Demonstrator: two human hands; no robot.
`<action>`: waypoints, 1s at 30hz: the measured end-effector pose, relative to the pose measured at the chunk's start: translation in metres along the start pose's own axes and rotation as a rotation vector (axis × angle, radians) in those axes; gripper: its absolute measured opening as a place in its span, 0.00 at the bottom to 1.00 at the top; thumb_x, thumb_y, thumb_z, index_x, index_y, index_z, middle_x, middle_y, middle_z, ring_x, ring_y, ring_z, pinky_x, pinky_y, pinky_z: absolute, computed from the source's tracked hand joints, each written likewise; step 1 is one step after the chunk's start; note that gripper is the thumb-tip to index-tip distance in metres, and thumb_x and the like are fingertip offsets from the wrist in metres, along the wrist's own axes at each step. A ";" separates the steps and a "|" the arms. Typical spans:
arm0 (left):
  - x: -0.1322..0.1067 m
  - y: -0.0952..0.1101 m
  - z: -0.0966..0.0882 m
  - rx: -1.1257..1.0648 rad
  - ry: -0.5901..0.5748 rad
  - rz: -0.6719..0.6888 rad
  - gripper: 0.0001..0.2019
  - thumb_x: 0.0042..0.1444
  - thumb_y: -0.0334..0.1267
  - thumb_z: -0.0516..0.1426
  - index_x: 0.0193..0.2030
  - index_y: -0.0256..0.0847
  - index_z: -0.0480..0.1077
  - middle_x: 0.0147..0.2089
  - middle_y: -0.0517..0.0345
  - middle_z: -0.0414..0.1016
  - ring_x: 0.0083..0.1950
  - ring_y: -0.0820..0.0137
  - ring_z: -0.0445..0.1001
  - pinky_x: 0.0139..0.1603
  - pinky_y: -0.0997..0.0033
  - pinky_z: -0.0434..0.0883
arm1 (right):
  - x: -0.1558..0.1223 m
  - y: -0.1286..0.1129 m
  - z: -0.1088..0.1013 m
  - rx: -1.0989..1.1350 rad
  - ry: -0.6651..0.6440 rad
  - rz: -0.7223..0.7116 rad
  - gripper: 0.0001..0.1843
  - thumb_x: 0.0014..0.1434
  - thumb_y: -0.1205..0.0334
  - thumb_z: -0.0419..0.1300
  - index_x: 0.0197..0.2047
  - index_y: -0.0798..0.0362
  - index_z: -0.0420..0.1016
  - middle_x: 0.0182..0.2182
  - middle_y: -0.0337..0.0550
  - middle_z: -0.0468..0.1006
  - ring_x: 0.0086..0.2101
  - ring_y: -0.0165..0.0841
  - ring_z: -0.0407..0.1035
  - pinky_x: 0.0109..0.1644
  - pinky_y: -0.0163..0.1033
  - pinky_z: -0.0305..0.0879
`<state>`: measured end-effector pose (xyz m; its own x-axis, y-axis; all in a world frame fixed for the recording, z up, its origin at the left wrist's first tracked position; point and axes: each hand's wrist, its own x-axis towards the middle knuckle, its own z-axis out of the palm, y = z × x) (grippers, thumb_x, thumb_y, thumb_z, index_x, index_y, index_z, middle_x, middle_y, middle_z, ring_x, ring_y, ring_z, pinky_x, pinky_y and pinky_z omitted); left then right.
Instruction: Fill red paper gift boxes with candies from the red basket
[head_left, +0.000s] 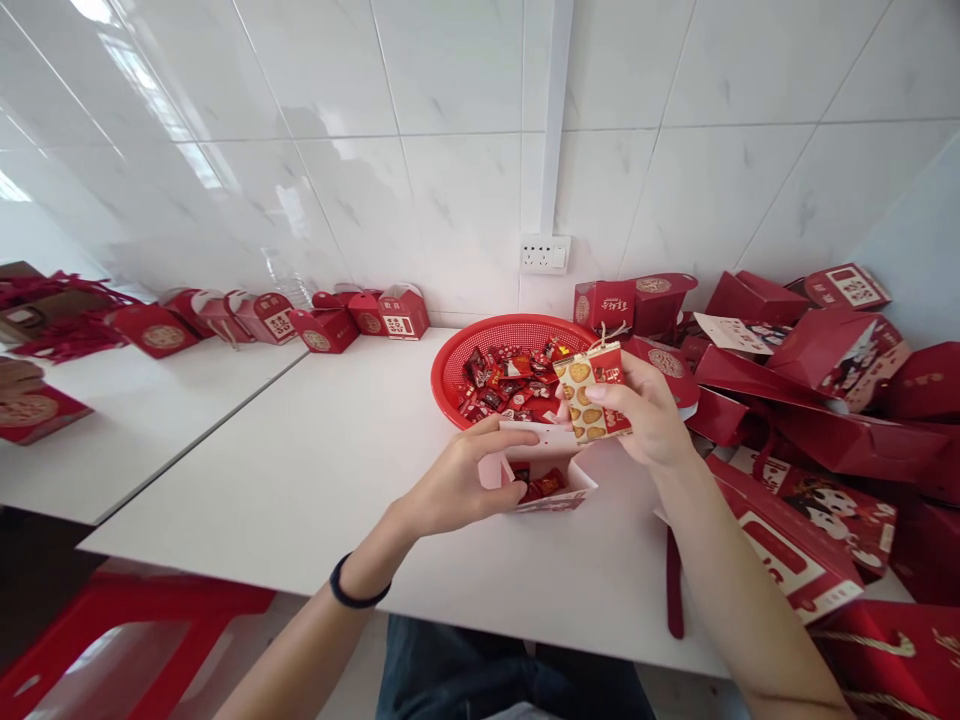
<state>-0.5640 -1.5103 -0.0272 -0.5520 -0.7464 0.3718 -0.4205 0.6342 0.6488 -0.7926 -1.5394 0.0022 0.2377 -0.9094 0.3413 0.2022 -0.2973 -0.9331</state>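
My right hand (651, 412) grips a biscuit packet (592, 395), cream with printed round biscuits and a red panel, tilted above the right side of a small open gift box (577, 495). My left hand (457, 478) holds that box at its left side, index finger along the raised white flap and thumb at the near edge of the opening. Red-wrapped sweets (544, 486) lie inside the box. Just behind it stands a round red plastic basket (448, 375) with many small wrapped sweets (499, 380) in it.
Folded red gift boxes (322, 328) line the wall at left. A heap of red boxes (802, 400) crowds the right side. A dark red strip (674, 585) lies near the table's (322, 470) front edge. A red stool (150, 610) stands below left.
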 end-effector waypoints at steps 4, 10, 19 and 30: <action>0.003 0.003 -0.002 -0.014 -0.051 0.018 0.25 0.55 0.31 0.63 0.59 0.51 0.74 0.58 0.55 0.77 0.58 0.59 0.74 0.61 0.56 0.73 | -0.001 -0.001 0.000 -0.098 -0.052 -0.116 0.16 0.53 0.51 0.70 0.40 0.51 0.79 0.40 0.44 0.82 0.41 0.39 0.77 0.48 0.45 0.76; 0.001 0.002 0.000 -0.003 -0.068 0.016 0.28 0.52 0.36 0.67 0.61 0.50 0.72 0.59 0.53 0.75 0.58 0.58 0.72 0.59 0.56 0.72 | -0.007 -0.012 -0.001 -0.303 -0.300 -0.117 0.11 0.56 0.57 0.70 0.40 0.52 0.80 0.38 0.42 0.82 0.40 0.36 0.77 0.48 0.42 0.72; -0.001 0.001 0.001 -0.027 -0.068 -0.007 0.31 0.51 0.34 0.67 0.63 0.51 0.69 0.54 0.53 0.76 0.53 0.60 0.73 0.58 0.57 0.73 | -0.017 -0.021 0.005 -0.733 -0.443 -0.183 0.07 0.59 0.64 0.65 0.41 0.49 0.82 0.38 0.43 0.81 0.41 0.36 0.74 0.47 0.41 0.71; -0.004 -0.008 0.002 -0.046 0.006 0.030 0.19 0.63 0.38 0.61 0.61 0.50 0.73 0.57 0.51 0.77 0.57 0.60 0.74 0.60 0.56 0.72 | -0.028 -0.040 -0.002 -0.785 -0.225 -0.345 0.07 0.63 0.59 0.62 0.42 0.46 0.82 0.37 0.42 0.83 0.37 0.36 0.75 0.46 0.41 0.73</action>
<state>-0.5597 -1.5120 -0.0350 -0.5597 -0.7282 0.3956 -0.3698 0.6467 0.6671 -0.8092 -1.5023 0.0293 0.4816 -0.6785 0.5547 -0.3937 -0.7330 -0.5547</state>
